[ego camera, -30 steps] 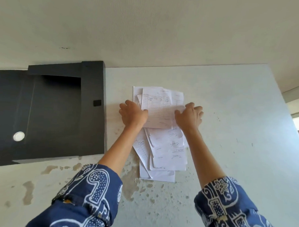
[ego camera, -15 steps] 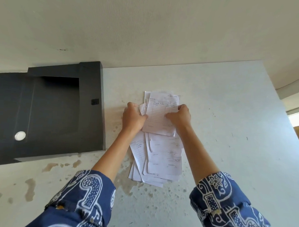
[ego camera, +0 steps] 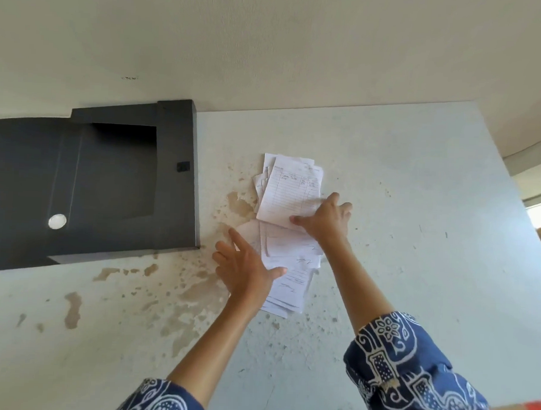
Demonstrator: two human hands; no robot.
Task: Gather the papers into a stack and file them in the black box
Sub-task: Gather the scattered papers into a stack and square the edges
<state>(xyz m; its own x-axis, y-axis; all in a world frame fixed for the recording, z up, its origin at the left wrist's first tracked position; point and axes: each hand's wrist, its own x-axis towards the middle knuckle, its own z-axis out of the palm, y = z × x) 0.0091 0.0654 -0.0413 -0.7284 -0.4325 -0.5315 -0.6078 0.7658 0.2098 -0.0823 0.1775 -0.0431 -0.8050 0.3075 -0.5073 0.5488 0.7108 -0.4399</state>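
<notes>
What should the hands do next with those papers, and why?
Probably slide the left hand in against the near sheets and push them up under the top slip. The papers lie fanned out in a long, loose spread, not a square stack; the right hand presses the top slip, the left is open beside the lower ones. The black box lies open to the left.

A loose pile of white papers (ego camera: 288,236) lies on a pale, stained worktop (ego camera: 402,210). The right hand (ego camera: 326,221) presses flat on the lined top sheet (ego camera: 290,195), thumb on its near edge. The left hand (ego camera: 244,267) is spread open at the pile's left edge, thumb over the lower sheets. The black box (ego camera: 109,182) lies open to the left, apart from the papers.
</notes>
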